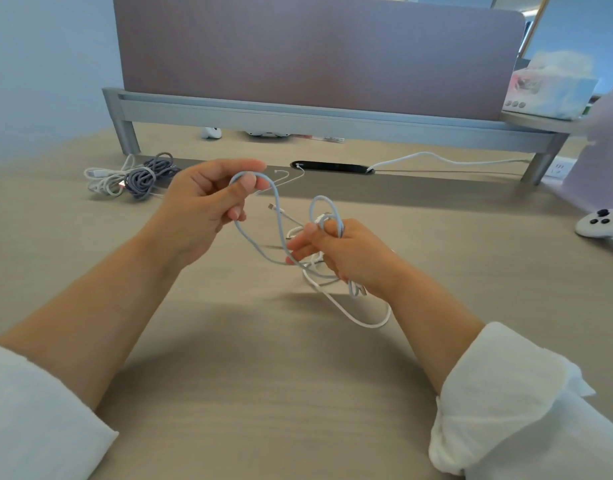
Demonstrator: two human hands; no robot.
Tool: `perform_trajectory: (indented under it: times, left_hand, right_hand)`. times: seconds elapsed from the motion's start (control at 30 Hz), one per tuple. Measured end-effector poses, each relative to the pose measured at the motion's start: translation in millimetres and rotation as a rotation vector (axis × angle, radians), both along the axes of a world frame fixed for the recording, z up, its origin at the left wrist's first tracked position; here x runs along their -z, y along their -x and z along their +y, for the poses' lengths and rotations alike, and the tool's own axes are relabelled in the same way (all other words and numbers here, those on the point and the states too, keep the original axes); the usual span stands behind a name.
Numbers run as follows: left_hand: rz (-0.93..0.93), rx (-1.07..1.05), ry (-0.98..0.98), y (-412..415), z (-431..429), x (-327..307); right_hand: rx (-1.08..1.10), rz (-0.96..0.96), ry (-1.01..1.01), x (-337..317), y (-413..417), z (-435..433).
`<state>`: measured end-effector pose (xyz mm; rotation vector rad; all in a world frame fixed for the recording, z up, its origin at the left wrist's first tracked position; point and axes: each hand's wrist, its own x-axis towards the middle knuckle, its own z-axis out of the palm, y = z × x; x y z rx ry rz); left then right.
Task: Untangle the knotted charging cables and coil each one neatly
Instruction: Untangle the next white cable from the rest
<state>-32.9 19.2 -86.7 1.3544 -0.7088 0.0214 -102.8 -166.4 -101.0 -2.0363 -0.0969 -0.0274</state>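
A light blue cable [279, 220] runs in loops between both hands above the wooden desk [263, 375]. My left hand [208, 202] pinches one loop of it between thumb and fingers, raised at centre left. My right hand [336, 251] grips a bundle where the blue cable tangles with a white cable [353, 315], whose loop hangs down onto the desk. A white plug end [271, 206] dangles between the hands. At the far left lie a grey braided cable [149, 174] and another white cable [104, 180], bunched together.
A purple divider panel [315, 53] on a grey rail stands at the back. A black cable grommet [331, 167] with a white lead sits behind the hands. A white game controller [599, 225] lies at the right edge. A tissue box [551, 88] is on a shelf at back right.
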Motion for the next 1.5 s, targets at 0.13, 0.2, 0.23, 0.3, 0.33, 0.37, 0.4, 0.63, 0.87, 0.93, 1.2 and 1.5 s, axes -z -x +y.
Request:
perform_trajectory:
  times: [0.13,0.2,0.23,0.3,0.33,0.37,0.4,0.63,0.87,0.93,1.2,1.5]
  left_hand:
    - [-0.017,-0.005,0.026,2.4,-3.6,1.6]
    - [-0.039,-0.03,0.004,2.6,-3.7,1.3]
    - [-0.049,-0.054,-0.015,2.4,-3.6,1.4]
    - [-0.059,-0.106,-0.058,2.2,-2.8,1.0]
    - [-0.065,-0.129,-0.071,2.2,-2.6,0.8]
    - [-0.081,-0.152,-0.087,2.2,-2.4,0.8]
    - [-0.105,-0.173,-0.112,1.9,-2.4,1.6]
    - [-0.221,-0.265,-0.278,2.2,-2.6,4.6]
    - [-0.287,-0.257,-0.385,5.9,-2.1,3.7]
    - [-0.294,-0.222,-0.375,8.4,-3.4,3.1]
    - [-0.293,-0.128,-0.317,11.1,-2.4,0.4]
    - [-0.269,-0.135,-0.265,14.0,-5.9,0.9]
  right_hand:
    - [-0.051,0.004,0.066,1.1,-0.9,-0.7]
    - [-0.081,-0.024,0.088,2.2,-0.5,-0.9]
    - [-0.088,-0.038,0.088,2.8,-0.2,-1.1]
    - [-0.07,-0.058,0.046,2.7,0.5,-1.0]
    - [-0.05,-0.068,0.01,2.3,0.7,-1.1]
    - [-0.03,-0.078,-0.036,2.1,0.4,-1.2]
    - [-0.018,-0.08,-0.096,2.2,-0.1,-1.3]
    - [-0.076,0.064,-0.364,3.1,-0.2,1.0]
    - [-0.175,0.108,-0.301,2.3,4.7,1.7]
    - [-0.219,0.155,-0.31,5.5,3.3,1.6]
    - [-0.14,0.185,-0.437,6.5,-1.1,2.3]
    - [-0.092,0.113,-0.335,5.7,0.3,8.5]
